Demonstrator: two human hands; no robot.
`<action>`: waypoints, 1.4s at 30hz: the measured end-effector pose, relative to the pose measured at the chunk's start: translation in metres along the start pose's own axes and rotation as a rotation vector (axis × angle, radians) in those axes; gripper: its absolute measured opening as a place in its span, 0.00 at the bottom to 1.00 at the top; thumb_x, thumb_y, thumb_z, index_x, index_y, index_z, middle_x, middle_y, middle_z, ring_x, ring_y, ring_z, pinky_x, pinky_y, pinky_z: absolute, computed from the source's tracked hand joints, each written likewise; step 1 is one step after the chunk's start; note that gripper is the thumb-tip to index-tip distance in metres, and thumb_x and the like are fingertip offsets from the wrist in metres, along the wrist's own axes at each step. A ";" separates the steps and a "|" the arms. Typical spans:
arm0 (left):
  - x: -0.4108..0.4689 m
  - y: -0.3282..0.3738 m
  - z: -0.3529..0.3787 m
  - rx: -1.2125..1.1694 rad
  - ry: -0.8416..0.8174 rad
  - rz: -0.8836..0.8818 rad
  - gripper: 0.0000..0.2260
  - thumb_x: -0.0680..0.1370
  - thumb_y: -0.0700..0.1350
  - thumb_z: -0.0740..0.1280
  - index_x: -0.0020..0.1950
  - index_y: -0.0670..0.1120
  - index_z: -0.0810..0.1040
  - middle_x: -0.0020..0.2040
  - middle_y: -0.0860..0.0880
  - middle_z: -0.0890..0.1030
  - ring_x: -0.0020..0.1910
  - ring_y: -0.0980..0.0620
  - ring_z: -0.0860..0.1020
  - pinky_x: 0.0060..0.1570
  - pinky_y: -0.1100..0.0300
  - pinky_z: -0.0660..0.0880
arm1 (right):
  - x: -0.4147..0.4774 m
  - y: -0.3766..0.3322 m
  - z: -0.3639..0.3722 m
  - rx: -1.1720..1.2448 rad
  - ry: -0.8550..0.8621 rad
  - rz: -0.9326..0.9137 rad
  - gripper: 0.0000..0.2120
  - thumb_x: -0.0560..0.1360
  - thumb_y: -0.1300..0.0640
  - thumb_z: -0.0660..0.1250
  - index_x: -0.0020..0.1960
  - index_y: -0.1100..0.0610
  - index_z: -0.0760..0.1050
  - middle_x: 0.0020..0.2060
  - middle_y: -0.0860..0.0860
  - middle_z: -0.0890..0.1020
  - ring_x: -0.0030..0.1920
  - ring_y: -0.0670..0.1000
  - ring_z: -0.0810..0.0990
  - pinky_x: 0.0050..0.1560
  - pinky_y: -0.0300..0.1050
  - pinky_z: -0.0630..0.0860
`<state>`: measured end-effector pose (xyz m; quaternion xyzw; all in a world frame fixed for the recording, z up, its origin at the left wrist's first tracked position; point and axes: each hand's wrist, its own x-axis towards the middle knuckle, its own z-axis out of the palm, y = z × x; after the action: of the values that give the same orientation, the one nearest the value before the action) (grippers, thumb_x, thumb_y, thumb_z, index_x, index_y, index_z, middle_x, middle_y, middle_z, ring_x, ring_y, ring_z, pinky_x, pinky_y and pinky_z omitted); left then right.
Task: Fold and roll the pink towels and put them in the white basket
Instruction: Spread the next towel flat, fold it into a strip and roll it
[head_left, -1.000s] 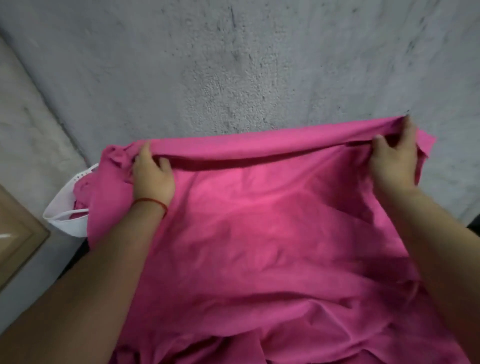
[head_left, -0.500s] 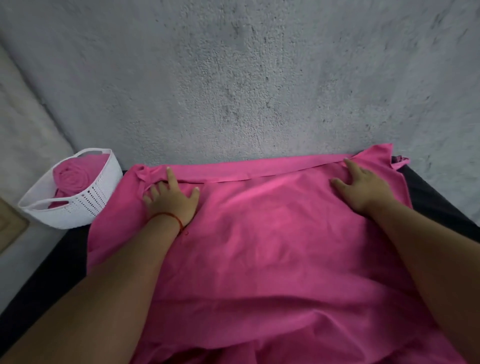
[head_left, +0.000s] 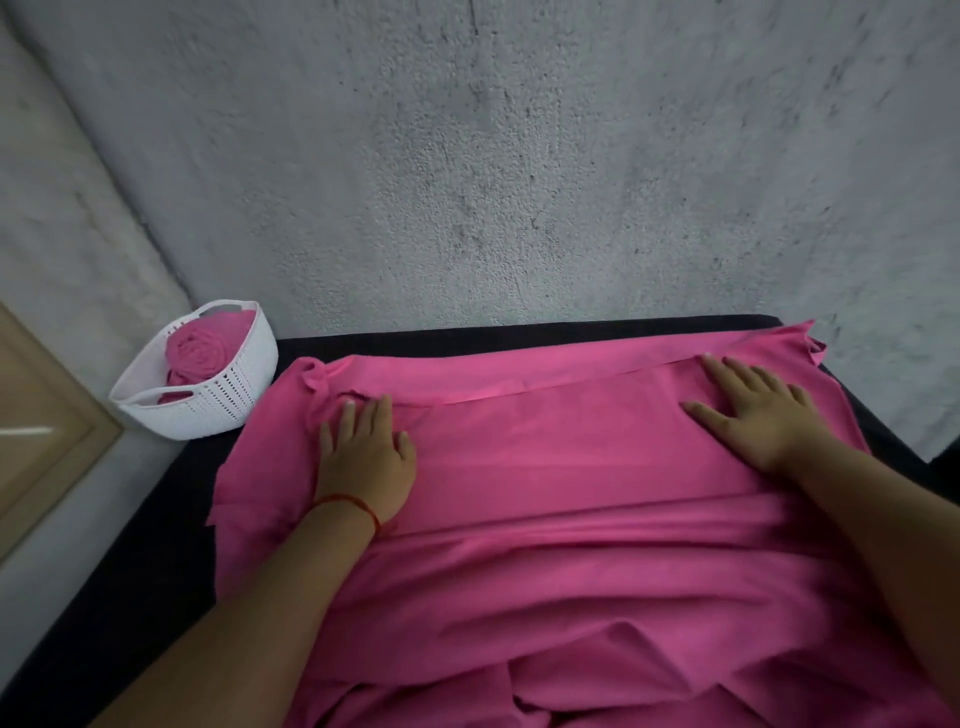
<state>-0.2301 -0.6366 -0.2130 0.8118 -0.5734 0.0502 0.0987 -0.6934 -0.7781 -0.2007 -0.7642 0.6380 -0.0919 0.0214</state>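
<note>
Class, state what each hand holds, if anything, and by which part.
Nothing is held: left hand and right hand lie flat on the spread pink towel.

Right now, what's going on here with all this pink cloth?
A person presses both hands flat on a pink towel spread over a dark surface. The left hand lies near its left end, the right hand near the far right corner, by a fold along the far edge. A rolled towel sits in the white basket; this one is not yet rolled.
</note>
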 end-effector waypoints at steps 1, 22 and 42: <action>-0.010 0.000 -0.002 0.008 -0.021 0.009 0.31 0.81 0.56 0.48 0.83 0.47 0.60 0.82 0.48 0.63 0.82 0.44 0.56 0.79 0.38 0.52 | -0.009 0.004 -0.001 -0.024 -0.010 -0.013 0.52 0.66 0.14 0.34 0.85 0.37 0.46 0.85 0.46 0.56 0.83 0.55 0.57 0.79 0.61 0.57; 0.044 -0.003 -0.055 0.119 -0.251 -0.081 0.32 0.84 0.56 0.52 0.85 0.53 0.44 0.86 0.47 0.42 0.84 0.41 0.41 0.80 0.36 0.46 | -0.093 0.015 -0.016 -0.049 0.013 0.039 0.36 0.79 0.26 0.48 0.83 0.39 0.60 0.83 0.44 0.61 0.82 0.51 0.59 0.80 0.60 0.57; 0.016 -0.003 -0.011 -0.013 -0.214 -0.269 0.39 0.79 0.71 0.45 0.85 0.51 0.48 0.86 0.50 0.49 0.83 0.39 0.47 0.76 0.29 0.49 | 0.029 0.014 -0.024 0.016 -0.201 0.217 0.34 0.80 0.26 0.42 0.84 0.33 0.47 0.85 0.43 0.47 0.85 0.58 0.46 0.79 0.73 0.46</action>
<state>-0.2218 -0.6485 -0.1990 0.8814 -0.4669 -0.0539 0.0480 -0.7059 -0.8071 -0.1757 -0.6960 0.7107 -0.0172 0.1009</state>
